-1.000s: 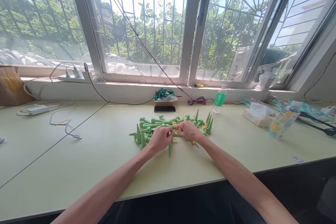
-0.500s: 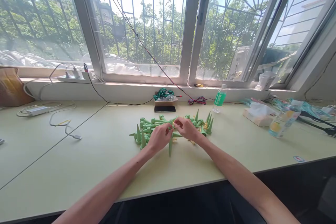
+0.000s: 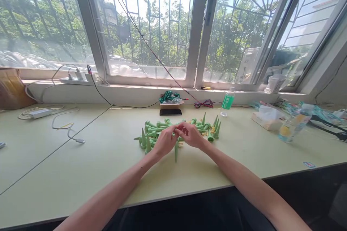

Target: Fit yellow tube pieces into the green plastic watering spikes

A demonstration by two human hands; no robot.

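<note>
My left hand is closed round a green plastic watering spike, its pointed end hanging down towards me. My right hand meets it from the right, fingers pinched together over the spike's upper end. Whatever the right fingertips hold is hidden. Around both hands lies a heap of similar green spikes; some stand point up, like the spike on the right and the spike on the left, and others lie flat. Small yellow plastic pieces show just beside the held spike.
Behind the heap lie a black phone and a small box with green material. A green-labelled bottle stands back right, with a tissue box and a clear bottle farther right. Cables lie at left.
My right hand has shifted slightly left, its fingers now over the top of the spike. A yellow piece visible between the fingertips before is now covered. The left hand stays nearly still.
</note>
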